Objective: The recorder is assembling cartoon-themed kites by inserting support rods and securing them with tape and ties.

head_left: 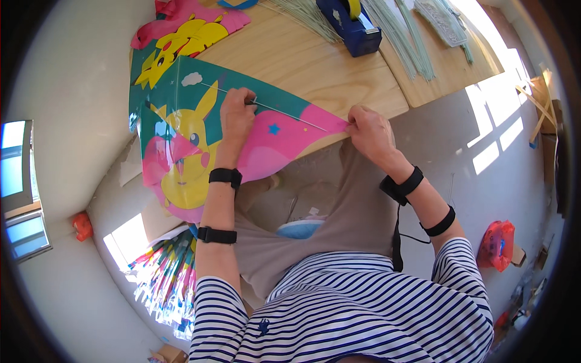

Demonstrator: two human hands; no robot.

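A kite sheet (272, 145) of thin shiny plastic, green and pink with a yellow cartoon figure, lies across the table's near edge and partly hangs over it. Along its green part runs a thin pale rod (284, 115). My left hand (237, 118) rests over the sheet, its fingers closed round the rod; something small and dark shows at the fingertips. At the sheet's pointed right corner, my right hand (370, 134) pinches the pink tip between thumb and fingers. The rod's right end stops a little short of that hand.
Another kite sheet (181, 42) lies at the back left of the wooden table (290, 66). A blue tape dispenser (357, 30), bundles of pale rods (405, 42) and a clear tray (445, 24) stand farther back. Many colourful sheets (166, 278) hang at lower left.
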